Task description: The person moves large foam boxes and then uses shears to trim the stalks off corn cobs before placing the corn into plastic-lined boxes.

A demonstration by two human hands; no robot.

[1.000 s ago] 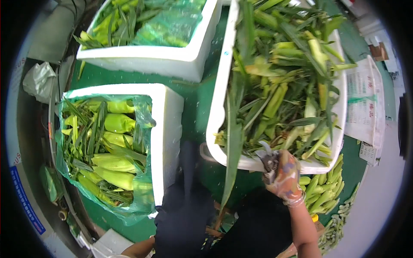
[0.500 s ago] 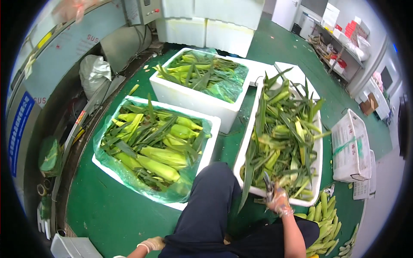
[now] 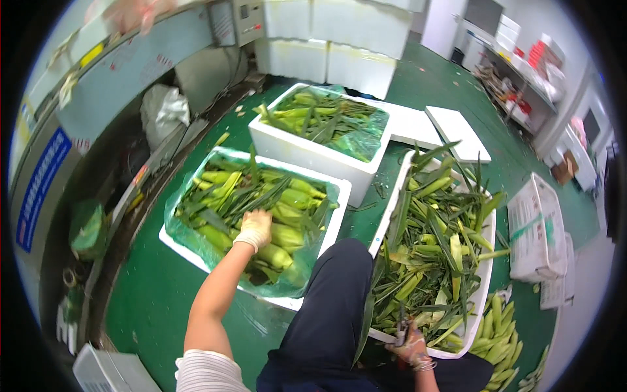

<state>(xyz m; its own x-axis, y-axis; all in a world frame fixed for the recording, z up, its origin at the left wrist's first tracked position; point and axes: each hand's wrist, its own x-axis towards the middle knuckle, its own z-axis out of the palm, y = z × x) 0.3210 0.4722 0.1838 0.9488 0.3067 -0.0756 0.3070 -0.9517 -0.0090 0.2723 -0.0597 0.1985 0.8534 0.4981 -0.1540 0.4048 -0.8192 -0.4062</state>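
Left of the tub [image 3: 481,294], your left hand [image 3: 255,227], grip indiscernible, seemingly chose corn [image 3: 286,235], needing firm hold next; right hand [image 3: 414,347] clasped shears [image 3: 401,332]

Open air lies above the left grip [image 3: 255,228]; the lined foam box's rim [image 3: 336,212] surrounds it. A dark-trousered knee [image 3: 343,274] stands between it and the right grip [image 3: 410,346], beyond which a husk heap [image 3: 424,261] fills the white tub [image 3: 484,287].

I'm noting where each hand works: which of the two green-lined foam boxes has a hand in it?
The nearer foam box: the left hand is down at the corn inside it. The farther box, just behind, has none.
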